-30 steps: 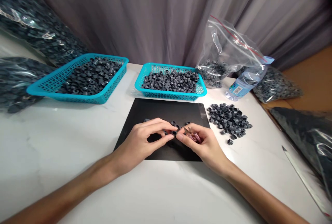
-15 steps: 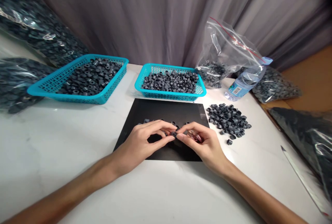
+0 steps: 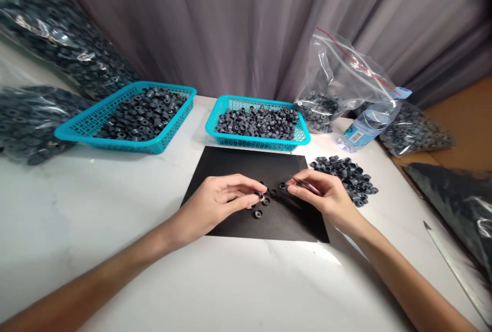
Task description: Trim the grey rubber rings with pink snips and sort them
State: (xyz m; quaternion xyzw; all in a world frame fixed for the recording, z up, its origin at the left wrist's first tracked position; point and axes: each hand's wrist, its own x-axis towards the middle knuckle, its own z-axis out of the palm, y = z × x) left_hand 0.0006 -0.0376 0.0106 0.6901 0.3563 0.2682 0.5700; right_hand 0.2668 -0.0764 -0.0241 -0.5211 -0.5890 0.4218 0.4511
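Observation:
My left hand rests on a black mat with its fingertips pinched on a small dark grey ring. Several more loose rings lie on the mat just beyond and below those fingers. My right hand hovers at the mat's right side, fingers closed round a thin pink-handled tool whose tip points left toward a ring. A gap now separates the two hands.
Two teal baskets of grey rings stand behind the mat. A loose pile of rings lies right of my right hand. Clear bags of rings, a water bottle and a blade-like strip ring the white table.
My hands were together over the mat's centre; the right hand has drawn away to the right with the tool. The view has shifted slightly left.

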